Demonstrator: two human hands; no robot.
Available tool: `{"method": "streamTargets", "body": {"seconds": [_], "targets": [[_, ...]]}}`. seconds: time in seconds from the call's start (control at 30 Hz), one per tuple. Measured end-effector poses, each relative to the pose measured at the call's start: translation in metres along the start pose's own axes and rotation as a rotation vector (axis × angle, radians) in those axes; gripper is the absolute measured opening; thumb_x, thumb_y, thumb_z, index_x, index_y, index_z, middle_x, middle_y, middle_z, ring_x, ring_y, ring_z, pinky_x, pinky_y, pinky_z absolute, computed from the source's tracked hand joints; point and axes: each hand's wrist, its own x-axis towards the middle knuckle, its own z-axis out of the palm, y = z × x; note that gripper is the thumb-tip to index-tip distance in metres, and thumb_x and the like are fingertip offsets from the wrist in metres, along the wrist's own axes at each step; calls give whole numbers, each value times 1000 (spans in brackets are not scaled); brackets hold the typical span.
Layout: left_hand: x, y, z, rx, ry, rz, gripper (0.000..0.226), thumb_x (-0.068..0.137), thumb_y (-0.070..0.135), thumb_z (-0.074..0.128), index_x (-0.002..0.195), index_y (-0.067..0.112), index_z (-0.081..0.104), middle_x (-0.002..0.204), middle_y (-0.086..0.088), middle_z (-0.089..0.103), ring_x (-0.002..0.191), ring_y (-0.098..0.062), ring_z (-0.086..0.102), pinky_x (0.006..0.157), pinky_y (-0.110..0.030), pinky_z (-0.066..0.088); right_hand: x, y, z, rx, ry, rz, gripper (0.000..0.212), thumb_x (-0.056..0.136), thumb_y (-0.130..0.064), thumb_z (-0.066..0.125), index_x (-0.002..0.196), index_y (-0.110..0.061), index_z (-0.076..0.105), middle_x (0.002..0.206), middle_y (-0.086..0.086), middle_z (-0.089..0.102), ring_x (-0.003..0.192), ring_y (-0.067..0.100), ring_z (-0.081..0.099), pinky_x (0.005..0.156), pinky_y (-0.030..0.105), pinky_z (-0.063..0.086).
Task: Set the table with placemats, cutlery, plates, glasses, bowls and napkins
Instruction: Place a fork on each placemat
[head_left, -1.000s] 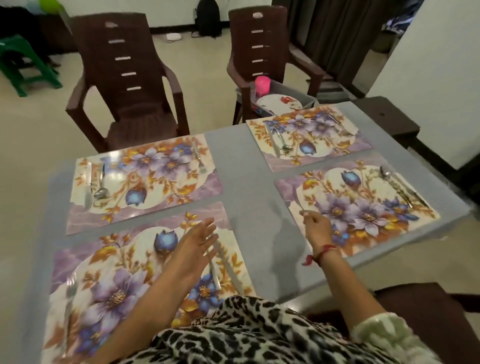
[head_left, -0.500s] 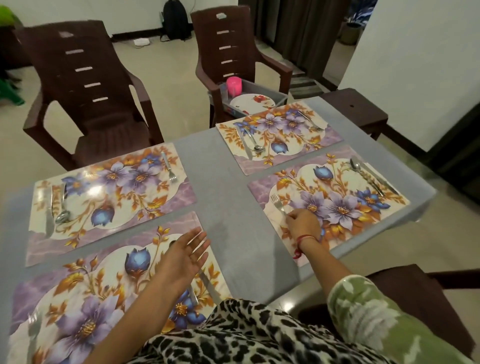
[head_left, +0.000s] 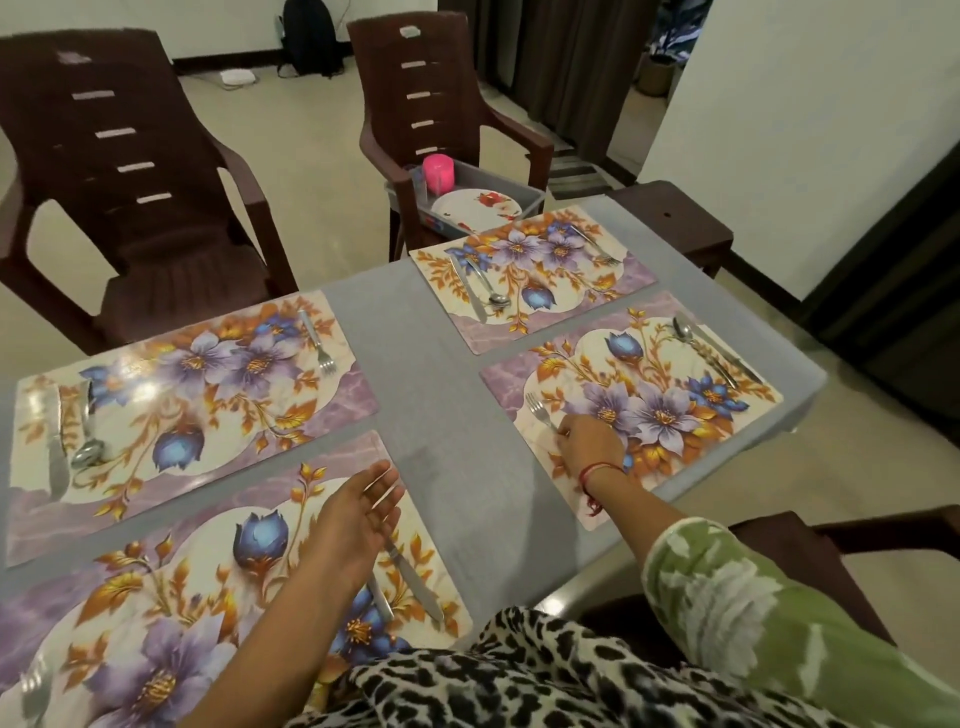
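Left hand (head_left: 358, 519) hovers over the near-left placemat (head_left: 156, 597), fingers straight and a bit spread, holding nothing. Just under it a knife (head_left: 415, 587) lies on that mat's right side, long axis running near to far. A second handle lies just beside it; I can't tell which piece.

Right hand (head_left: 589, 447) is stretched out to the near-right placemat (head_left: 727, 415), fingers curled down on the handle of the fork (head_left: 537, 408). The fork sits on this mat's left side, tines pointing away from the person and leaning slightly left, handle end hidden under the hand. It looks flat on the mat, not lifted, but I'm not certain. A spoon (head_left: 698, 348) with another knife beside it lies along the same mat's right edge.

Grey table (head_left: 447, 415) shows between the mats. The far-left placemat (head_left: 234, 395) and far-right placemat (head_left: 613, 280) each carry cutlery. No plates are on any mat.

Beyond the far-right mat a chair (head_left: 441, 104) holds a grey tub (head_left: 535, 195) with a pink cup (head_left: 438, 174) and a plate (head_left: 475, 208).

Judgement: the fork is being squared up, the last of the cutlery step. The plates lie far and ahead, on the right hand's side, so that hand is nearer. It would have to let go of the fork first, and it is a long reach across two mats.
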Motion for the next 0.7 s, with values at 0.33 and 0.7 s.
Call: {"method": "streamTargets", "body": {"seconds": [0.33,0.7], "targets": [[23,-26,65,85,95,91,17,97,19,47,94,18,63,90,1,65,81,-13,60,69,-23,44,-12,46,-41,728,179,-190,24,90,-13,58,114,-13,59,96,6,63,87,19,60,77,27,51],[53,-51,235,588,73,572,16,96,8,47,96,6,63,78,-6,61,67,-10,56,57,-9,44,78,166,-85,800,49,-339,13,87,-15,57,95,-23,64,83,-13,64,78,-3,60,67,10,43]]}}
